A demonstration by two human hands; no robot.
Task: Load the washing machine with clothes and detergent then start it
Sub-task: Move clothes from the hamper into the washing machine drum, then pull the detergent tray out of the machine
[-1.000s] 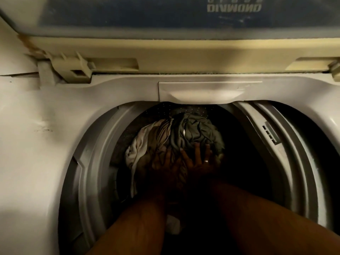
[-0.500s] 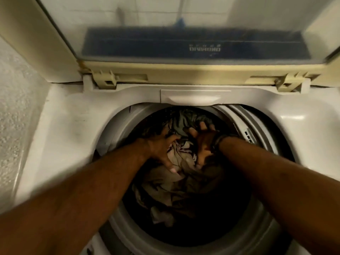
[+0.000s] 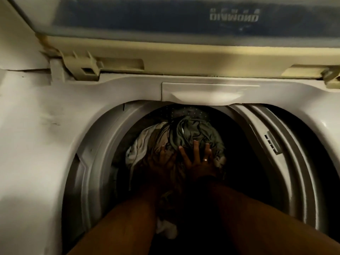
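Since half a second before, both hands, left point(image 3: 163, 162) and right point(image 3: 197, 161), pushed deeper, fingers flat on clothes point(image 3: 193, 133); drum point(image 3: 103, 144) open rightward.

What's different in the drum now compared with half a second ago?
Half a second ago both hands clutched the clothes. Now the left hand and right hand lie flat with spread fingers, pressing the pile down; the grip is released. The camera has moved closer. The lid remains open, clothes still inside the drum.

I see two bare forearms, no sleeves in view. Right hand point(image 3: 199, 162) wears a plain metal ring point(image 3: 205, 159) on one finger. Left hand point(image 3: 163, 159) shows no jewellery; dim light limits detail.
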